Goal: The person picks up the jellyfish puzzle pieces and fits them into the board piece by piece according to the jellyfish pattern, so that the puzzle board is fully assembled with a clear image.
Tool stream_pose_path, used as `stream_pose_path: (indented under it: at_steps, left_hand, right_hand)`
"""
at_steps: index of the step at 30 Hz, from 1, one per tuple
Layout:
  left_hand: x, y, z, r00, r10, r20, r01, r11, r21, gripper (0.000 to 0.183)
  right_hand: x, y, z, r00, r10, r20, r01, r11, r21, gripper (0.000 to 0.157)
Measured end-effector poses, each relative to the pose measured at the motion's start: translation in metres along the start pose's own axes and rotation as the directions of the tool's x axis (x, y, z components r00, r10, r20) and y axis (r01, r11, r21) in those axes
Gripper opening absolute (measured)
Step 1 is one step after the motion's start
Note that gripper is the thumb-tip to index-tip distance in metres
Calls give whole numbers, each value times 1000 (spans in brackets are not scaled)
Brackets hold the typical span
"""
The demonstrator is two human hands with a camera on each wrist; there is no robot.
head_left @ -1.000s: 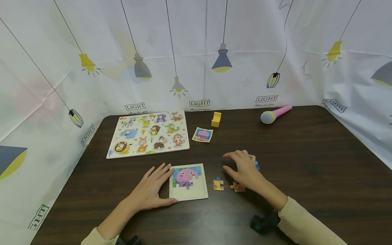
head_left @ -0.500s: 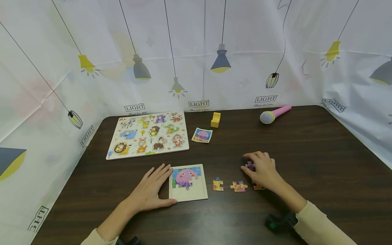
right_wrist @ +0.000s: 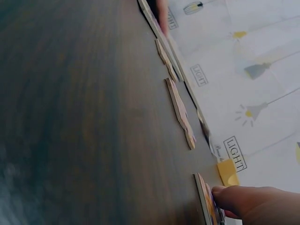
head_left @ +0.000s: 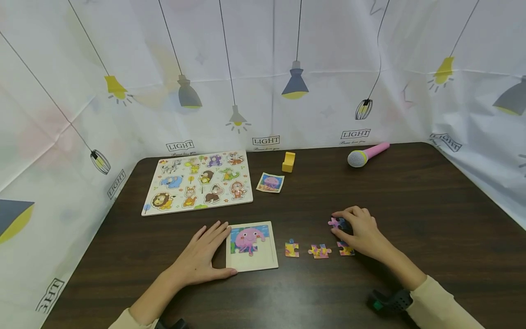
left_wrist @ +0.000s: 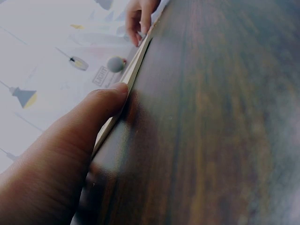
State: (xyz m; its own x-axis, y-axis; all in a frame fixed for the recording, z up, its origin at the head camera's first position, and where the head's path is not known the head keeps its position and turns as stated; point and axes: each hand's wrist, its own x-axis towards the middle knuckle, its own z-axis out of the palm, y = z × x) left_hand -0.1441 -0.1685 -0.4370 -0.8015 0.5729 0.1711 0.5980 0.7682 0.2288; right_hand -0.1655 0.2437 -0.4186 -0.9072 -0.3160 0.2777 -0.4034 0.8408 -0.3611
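In the head view, a small wooden puzzle board [head_left: 252,262] with a partly filled pink octopus picture lies at the middle front. My left hand [head_left: 203,253] rests spread along its left side, thumb [left_wrist: 110,98] at the near edge. Further right, my right hand [head_left: 363,230] pinches a pink and blue puzzle piece [head_left: 337,222] between thumb and fingers, close over the table. Just nearer lies a yellow and purple puzzle piece [head_left: 345,249]. Two more puzzle pieces, one with a blue knob [head_left: 291,249] and one yellow and pink [head_left: 319,251], lie between it and the board.
Behind the board lie a large animal puzzle [head_left: 197,183], an octopus picture card [head_left: 270,183] and a yellow toy chair-like block [head_left: 288,162]. A pink toy microphone [head_left: 367,154] is at the back right. A lamp-print cloth [head_left: 246,55] hangs behind the table [head_left: 287,297].
My right hand has moved right, away from the middle puzzle pieces, and now holds the pink and blue piece. My left hand has stayed at the board.
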Motion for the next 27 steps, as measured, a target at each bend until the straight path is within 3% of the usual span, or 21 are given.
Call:
stream_pose_path:
  at_steps: [18,27]
  left_hand:
    - [-1,0,0,1000,6,-7,-6,1000,5,100]
    - [-1,0,0,1000,6,-13,-6,1000,2,100]
  right_hand:
    - [3,3,0,1000,-28,-14,29,996,80,21]
    - [4,1,-1,1000,9,-18,-7,994,105,25]
